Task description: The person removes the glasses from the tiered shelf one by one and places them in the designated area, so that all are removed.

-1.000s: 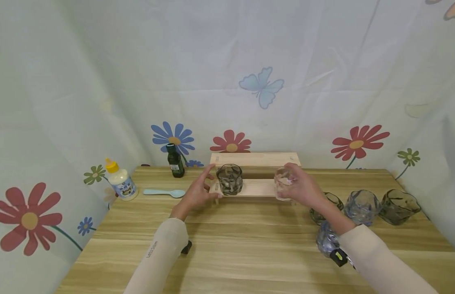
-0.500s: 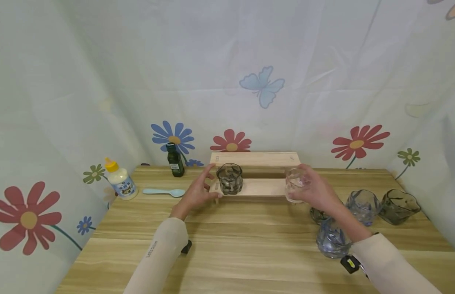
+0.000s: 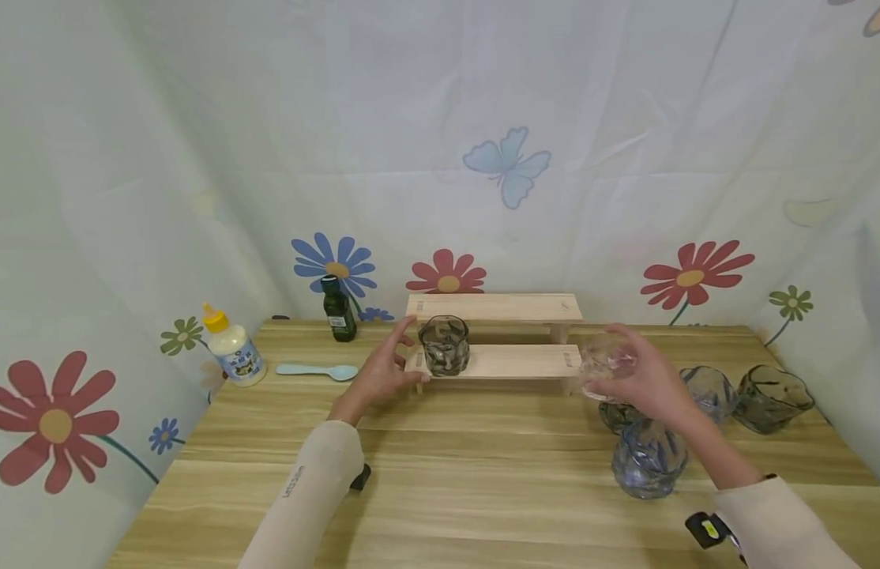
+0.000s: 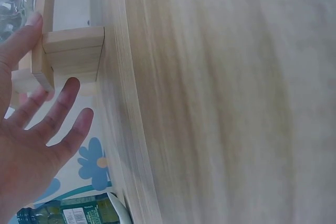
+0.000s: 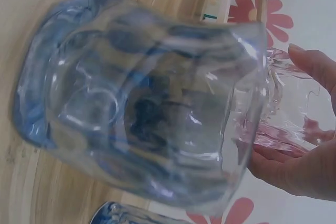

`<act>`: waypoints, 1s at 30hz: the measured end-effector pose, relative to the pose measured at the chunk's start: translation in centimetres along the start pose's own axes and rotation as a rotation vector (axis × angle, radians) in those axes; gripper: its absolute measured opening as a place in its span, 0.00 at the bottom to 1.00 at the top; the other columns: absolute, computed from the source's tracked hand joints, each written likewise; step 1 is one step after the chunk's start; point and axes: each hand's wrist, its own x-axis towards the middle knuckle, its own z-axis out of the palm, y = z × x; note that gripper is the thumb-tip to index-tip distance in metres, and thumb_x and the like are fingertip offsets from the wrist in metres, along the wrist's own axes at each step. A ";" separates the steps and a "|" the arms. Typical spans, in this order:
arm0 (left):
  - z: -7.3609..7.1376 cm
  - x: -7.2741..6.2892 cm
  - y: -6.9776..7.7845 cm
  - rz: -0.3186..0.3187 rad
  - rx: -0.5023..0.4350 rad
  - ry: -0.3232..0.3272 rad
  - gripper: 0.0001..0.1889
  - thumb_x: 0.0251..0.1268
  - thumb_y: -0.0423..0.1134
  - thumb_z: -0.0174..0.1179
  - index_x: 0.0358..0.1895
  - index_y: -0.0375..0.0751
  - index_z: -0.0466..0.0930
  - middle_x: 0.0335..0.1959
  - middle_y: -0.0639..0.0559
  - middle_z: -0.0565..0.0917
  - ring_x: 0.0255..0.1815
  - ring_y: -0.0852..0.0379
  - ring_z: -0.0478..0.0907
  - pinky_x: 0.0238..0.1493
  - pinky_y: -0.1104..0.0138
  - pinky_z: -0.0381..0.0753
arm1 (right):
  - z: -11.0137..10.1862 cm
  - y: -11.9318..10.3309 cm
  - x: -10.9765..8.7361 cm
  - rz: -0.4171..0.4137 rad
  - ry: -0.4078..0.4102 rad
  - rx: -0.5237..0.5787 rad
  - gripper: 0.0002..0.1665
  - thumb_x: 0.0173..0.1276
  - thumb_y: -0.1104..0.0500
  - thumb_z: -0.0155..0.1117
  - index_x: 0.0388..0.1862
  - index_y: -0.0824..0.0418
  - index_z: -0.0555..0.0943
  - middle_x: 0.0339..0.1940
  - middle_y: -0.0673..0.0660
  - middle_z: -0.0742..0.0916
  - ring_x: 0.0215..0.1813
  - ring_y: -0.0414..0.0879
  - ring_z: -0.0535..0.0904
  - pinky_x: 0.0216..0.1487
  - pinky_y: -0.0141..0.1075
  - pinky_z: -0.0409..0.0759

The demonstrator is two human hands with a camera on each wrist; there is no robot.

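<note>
My left hand (image 3: 383, 373) stands with spread fingers at the left end of a two-step wooden shelf (image 3: 514, 362); in the left wrist view the thumb (image 4: 23, 39) touches the lower plank's edge. On that lower step, beside the left hand, sits a smoky grey glass (image 3: 445, 348). My right hand (image 3: 649, 378) grips a clear, pink-tinted glass (image 3: 602, 363) between thumb and fingers, just off the shelf's right end. Below this hand, a blue-tinted glass (image 3: 648, 462) stands upright on the table and looms large in the right wrist view.
A dark glass (image 3: 618, 417), partly hidden by the right hand, a bluish glass (image 3: 712, 391) and a grey glass (image 3: 770, 401) stand at the right. Back left are a yellow-capped bottle (image 3: 237, 356), a pale blue spoon (image 3: 317, 371) and a dark green bottle (image 3: 339, 312). Curtains enclose the table.
My right hand has moved rightward with the pink-tinted glass, from in front of the lower step to beyond the shelf's right end. My left hand and the smoky glass have stayed put.
</note>
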 end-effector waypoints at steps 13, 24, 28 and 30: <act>0.0 0.1 -0.1 -0.008 0.018 0.007 0.56 0.54 0.43 0.77 0.78 0.74 0.46 0.63 0.44 0.74 0.41 0.48 0.80 0.41 0.58 0.80 | -1.9 1.7 -2.1 0.036 0.035 0.007 0.59 0.53 0.50 0.82 0.76 0.63 0.59 0.52 0.73 0.80 0.51 0.66 0.81 0.37 0.43 0.80; 0.1 0.2 -0.3 0.004 0.010 0.010 0.56 0.53 0.42 0.77 0.78 0.74 0.46 0.62 0.44 0.74 0.41 0.48 0.80 0.43 0.56 0.80 | -3.0 2.5 -3.5 0.066 0.076 -0.094 0.59 0.50 0.44 0.83 0.75 0.62 0.62 0.54 0.75 0.81 0.53 0.70 0.80 0.40 0.54 0.81; 0.1 0.1 -0.3 0.010 0.007 0.008 0.56 0.53 0.42 0.77 0.78 0.73 0.47 0.62 0.43 0.74 0.41 0.48 0.80 0.43 0.57 0.80 | -3.3 3.0 -4.0 0.062 0.090 -0.096 0.59 0.49 0.45 0.83 0.75 0.61 0.62 0.53 0.76 0.82 0.51 0.71 0.81 0.39 0.57 0.80; 0.1 0.0 -0.2 0.011 0.006 0.007 0.56 0.53 0.41 0.77 0.78 0.73 0.46 0.62 0.43 0.74 0.41 0.48 0.80 0.43 0.56 0.80 | -3.4 3.3 -4.3 0.067 0.097 -0.107 0.60 0.49 0.45 0.83 0.75 0.61 0.62 0.53 0.76 0.82 0.51 0.71 0.81 0.40 0.58 0.79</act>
